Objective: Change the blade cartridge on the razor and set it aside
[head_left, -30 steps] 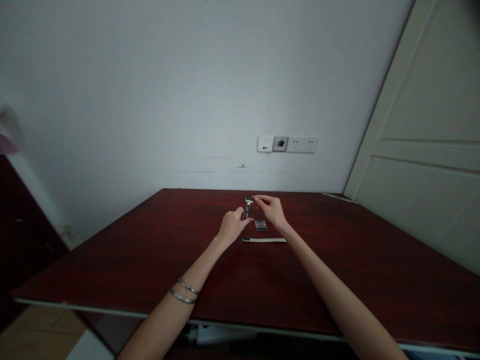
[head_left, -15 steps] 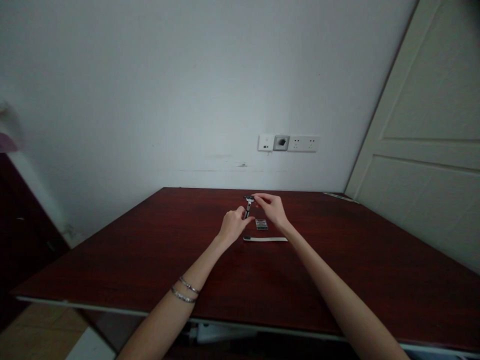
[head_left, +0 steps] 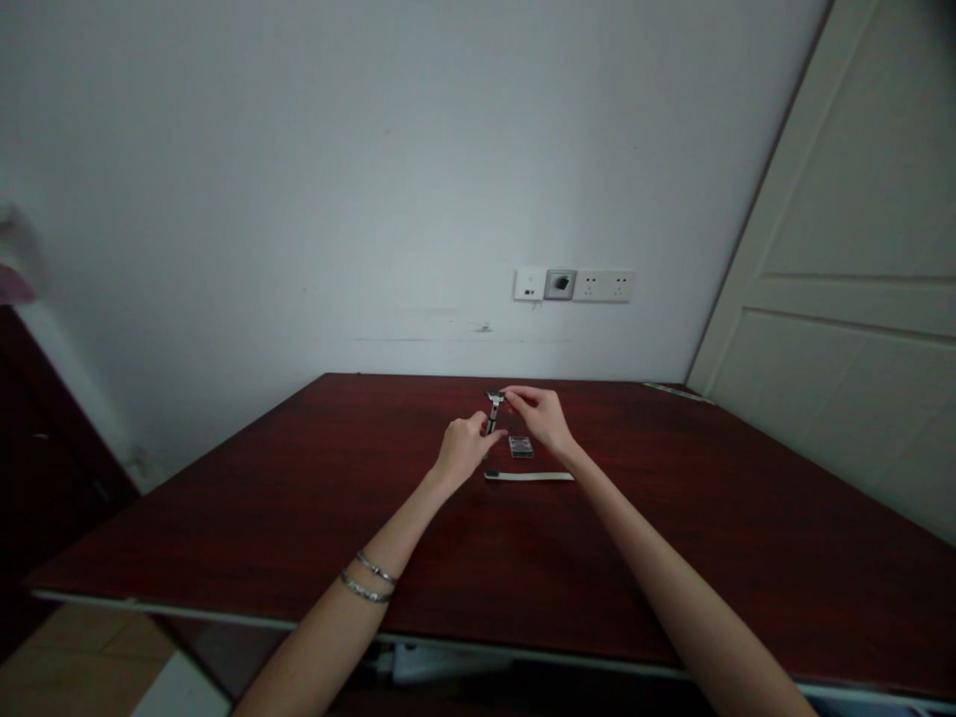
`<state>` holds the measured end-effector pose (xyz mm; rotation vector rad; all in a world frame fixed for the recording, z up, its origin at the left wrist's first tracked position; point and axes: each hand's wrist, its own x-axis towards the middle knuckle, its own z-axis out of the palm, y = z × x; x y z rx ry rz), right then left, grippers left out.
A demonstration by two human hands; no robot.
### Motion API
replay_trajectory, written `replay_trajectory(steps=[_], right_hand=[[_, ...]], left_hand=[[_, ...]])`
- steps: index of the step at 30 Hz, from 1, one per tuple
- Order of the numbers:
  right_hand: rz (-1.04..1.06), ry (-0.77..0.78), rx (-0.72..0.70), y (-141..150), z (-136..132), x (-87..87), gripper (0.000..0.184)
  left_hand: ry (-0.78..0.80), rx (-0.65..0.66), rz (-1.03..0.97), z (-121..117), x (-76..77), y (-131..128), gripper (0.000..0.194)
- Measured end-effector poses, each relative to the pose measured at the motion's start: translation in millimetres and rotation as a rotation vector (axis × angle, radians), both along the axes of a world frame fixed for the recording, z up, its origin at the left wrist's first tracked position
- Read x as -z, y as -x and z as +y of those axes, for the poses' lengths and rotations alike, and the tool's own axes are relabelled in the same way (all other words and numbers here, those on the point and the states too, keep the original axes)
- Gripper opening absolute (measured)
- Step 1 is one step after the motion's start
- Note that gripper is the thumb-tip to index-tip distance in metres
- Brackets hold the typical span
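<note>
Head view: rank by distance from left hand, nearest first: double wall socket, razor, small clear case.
From the left hand:
1. Razor: in its grip, blade head up.
2. Small clear case: on the table, just right of the hand.
3. Double wall socket: on the wall behind the table, up and to the right.

We see a pale wall (head_left: 373, 199) behind the reddish worktop (head_left: 299, 478), sockets (head_left: 574, 286) in a row on the wall, scuffs (head_left: 484, 328) lower down, a panelled door (head_left: 858, 229) at right, floor (head_left: 90, 647) at lower left.
</note>
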<state>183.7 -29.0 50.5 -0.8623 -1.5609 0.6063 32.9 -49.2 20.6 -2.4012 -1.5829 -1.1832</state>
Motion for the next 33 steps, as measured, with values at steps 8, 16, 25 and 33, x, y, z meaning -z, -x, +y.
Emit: replay_trajectory(steps=[8,16,25,33], right_hand=[[-0.084,-0.064,0.002,-2.3,-1.6,-0.9,0.028],[-0.153,-0.128,0.000,-2.9,-0.7,0.5,0.026],[-0.216,-0.224,0.005,-2.0,-3.7,-1.6,0.024],[-0.191,-0.270,-0.001,-0.4,-4.6,0.7,0.023]], left_hand=[[0.002,0.027,0.018,-0.2,0.7,0.5,0.032],[-0.002,0.025,0.019,-0.1,3.5,0.7,0.034],[0.003,0.022,-0.014,0.4,3.5,-0.8,0.036],[-0.016,0.021,-0.047,0.3,4.2,-1.9,0.035]])
